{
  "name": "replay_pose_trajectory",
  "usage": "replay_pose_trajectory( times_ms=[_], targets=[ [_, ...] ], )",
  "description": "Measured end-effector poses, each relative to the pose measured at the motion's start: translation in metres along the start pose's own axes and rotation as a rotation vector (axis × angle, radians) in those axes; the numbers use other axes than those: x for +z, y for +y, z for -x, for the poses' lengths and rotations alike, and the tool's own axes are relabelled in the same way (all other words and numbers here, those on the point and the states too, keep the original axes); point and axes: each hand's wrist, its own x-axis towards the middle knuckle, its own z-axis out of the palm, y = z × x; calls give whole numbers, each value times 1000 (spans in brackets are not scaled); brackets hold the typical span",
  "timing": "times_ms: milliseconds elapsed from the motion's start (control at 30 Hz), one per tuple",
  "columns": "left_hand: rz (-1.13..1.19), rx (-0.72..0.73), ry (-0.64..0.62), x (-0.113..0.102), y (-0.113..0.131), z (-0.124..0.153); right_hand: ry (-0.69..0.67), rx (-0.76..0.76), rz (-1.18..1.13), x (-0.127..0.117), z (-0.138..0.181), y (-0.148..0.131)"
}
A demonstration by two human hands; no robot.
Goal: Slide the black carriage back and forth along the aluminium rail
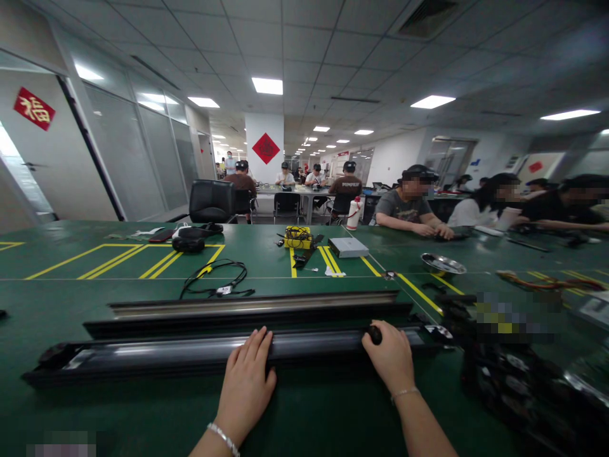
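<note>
A long black housing (157,353) with a shiny dark, tube-like surface lies across the table in front of me. My left hand (250,381) rests on its middle, fingers stretched out and the thumb at the near edge. Toward the right end, my right hand (392,355) is closed around a small black round piece (375,334), held against or just over the housing; I cannot tell whether the two are joined. Just behind lies a second long black channel (257,308) with a pale strip inside, and neither hand touches it.
On the green table (143,419) lie a black cable (242,273), a yellow box with wires (297,237), a grey box (349,247) and a metal bowl (442,263). Dark parts (514,374) crowd the right side. A co-worker (406,206) sits at the far right edge.
</note>
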Motion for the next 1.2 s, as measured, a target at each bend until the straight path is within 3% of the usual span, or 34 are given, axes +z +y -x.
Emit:
replay_pose_trajectory(
  times_ms=[600,867,1200],
  targets=[
    [22,-9,-7,-2,1,0,10,6,41,0,0,4],
    [52,-22,-11,0,2,-2,-97,-9,23,-3,-6,18],
    [35,-9,15,1,1,0,-46,18,29,-6,-5,13]
  ],
)
